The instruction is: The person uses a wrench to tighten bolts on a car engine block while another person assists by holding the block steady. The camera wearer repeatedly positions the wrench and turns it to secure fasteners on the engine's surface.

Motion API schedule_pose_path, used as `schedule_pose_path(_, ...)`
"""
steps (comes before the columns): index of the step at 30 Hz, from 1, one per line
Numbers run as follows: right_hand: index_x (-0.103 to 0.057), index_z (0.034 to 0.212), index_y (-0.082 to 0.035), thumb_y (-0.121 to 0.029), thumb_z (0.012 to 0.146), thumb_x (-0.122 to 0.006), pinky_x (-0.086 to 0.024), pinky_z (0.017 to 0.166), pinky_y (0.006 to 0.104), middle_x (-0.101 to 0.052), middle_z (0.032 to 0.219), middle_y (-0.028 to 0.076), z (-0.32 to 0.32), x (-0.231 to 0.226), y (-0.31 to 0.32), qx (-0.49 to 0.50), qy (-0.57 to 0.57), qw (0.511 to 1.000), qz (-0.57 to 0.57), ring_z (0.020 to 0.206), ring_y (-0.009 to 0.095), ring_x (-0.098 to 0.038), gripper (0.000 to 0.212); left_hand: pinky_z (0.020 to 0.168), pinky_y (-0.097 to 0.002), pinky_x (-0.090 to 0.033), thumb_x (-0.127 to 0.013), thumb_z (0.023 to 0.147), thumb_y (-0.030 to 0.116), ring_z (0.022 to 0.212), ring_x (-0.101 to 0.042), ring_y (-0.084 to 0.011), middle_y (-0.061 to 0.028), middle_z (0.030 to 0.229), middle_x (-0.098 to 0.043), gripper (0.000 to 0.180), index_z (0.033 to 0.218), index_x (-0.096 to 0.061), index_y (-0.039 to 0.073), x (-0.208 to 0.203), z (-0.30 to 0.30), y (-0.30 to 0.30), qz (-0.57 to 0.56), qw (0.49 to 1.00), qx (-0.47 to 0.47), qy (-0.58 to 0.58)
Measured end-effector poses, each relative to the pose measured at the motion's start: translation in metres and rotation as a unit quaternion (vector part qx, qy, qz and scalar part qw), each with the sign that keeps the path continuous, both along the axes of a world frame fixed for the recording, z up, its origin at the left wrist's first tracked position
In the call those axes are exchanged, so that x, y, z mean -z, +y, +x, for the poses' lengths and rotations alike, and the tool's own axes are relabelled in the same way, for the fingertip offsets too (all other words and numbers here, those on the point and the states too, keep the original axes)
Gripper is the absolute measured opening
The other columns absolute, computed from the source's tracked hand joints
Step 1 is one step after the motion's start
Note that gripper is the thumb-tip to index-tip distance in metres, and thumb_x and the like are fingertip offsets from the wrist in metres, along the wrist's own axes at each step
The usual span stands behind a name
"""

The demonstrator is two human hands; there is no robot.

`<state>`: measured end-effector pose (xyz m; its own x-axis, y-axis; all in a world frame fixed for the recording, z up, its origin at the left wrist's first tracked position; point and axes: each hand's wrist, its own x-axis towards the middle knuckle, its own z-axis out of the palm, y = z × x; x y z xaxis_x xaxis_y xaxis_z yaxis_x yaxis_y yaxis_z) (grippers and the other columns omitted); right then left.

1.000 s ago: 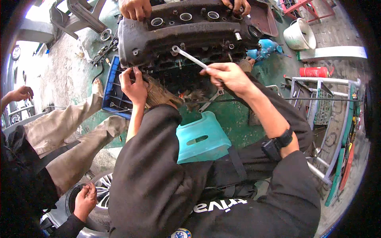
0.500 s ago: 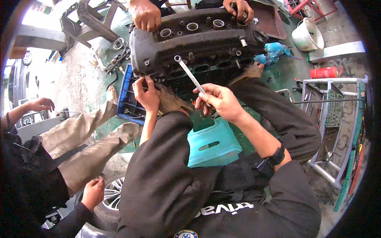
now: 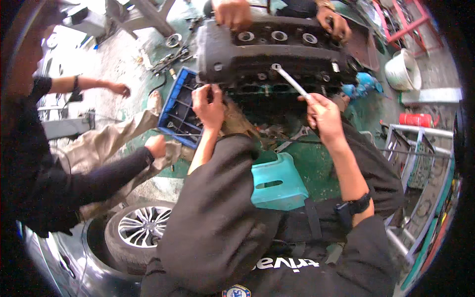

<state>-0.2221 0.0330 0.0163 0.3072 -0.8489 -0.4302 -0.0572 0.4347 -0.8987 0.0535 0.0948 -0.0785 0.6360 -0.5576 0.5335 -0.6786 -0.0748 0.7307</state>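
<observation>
A dark engine cylinder head with its cover (image 3: pixel 247 57) lies in front of me. My right hand (image 3: pixel 324 116) is closed around the shank of a silver combination wrench (image 3: pixel 293 82). The wrench's ring end is over the cover's near side; whether it sits on a bolt cannot be told. My left hand (image 3: pixel 209 106) is at the near left corner of the cylinder head, thumb and fingers pinched together at its lower edge. Whatever lies between those fingertips is too small to make out. Across from me, another person's hands (image 3: pixel 232 14) rest on the far side of the cover.
A blue divided tray (image 3: pixel 174 101) lies left of the engine. The turquoise stool (image 3: pixel 279 183) is between my legs. A person in dark sleeves (image 3: pixel 104 183) leans in from the left, above a wheel (image 3: pixel 143 227). At right are a white bucket (image 3: pixel 403 70), a fire extinguisher (image 3: pixel 418 120) and a metal rack (image 3: pixel 420 132).
The view has shifted, so the engine appears farther right. My right hand has carried the wrench rightward along the cover. The person at left has leaned forward and moved both arms.
</observation>
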Motion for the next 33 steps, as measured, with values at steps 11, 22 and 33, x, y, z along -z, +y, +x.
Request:
schedule_pose_path(11,-0.066,0.097,0.000,-0.021,0.096,-0.052,-0.029,0.039,0.0207,-0.037,0.053,-0.007,-0.019,-0.020,-0.039,-0.105,0.086,0.990,0.032,0.041,0.004,-0.034,0.026,0.066,-0.0390,-0.047,-0.069,0.077,0.009,0.073,-0.056,-0.0302,-0.0113,0.078,-0.059,0.012,0.084,-0.061,0.003,-0.002,0.002,-0.001,-0.016,1.000,0.006,-0.013)
schedule_pose_path(22,-0.066,0.092,0.003,-0.022,0.093,-0.056,-0.026,0.036,0.0220,-0.033,0.046,-0.007,-0.013,-0.037,-0.072,-0.169,0.142,0.975,0.023,0.035,0.004,-0.029,0.027,0.066,-0.0341,-0.047,-0.070,0.080,0.010,0.072,-0.057,-0.0248,-0.0120,0.080,-0.057,0.015,0.086,-0.060,0.000,-0.004,0.002,0.003,-0.009,1.000,0.021,0.007)
schedule_pose_path(33,-0.066,0.089,-0.001,-0.027,0.094,-0.055,-0.028,0.035,0.0232,-0.040,0.045,-0.003,-0.007,-0.026,-0.053,-0.191,0.163,0.967,0.040,0.036,0.006,-0.035,0.029,0.063,-0.0358,-0.045,-0.071,0.078,0.009,0.071,-0.053,-0.0272,-0.0104,0.075,-0.057,0.014,0.085,-0.059,0.003,0.000,0.004,0.001,-0.016,1.000,0.016,-0.017)
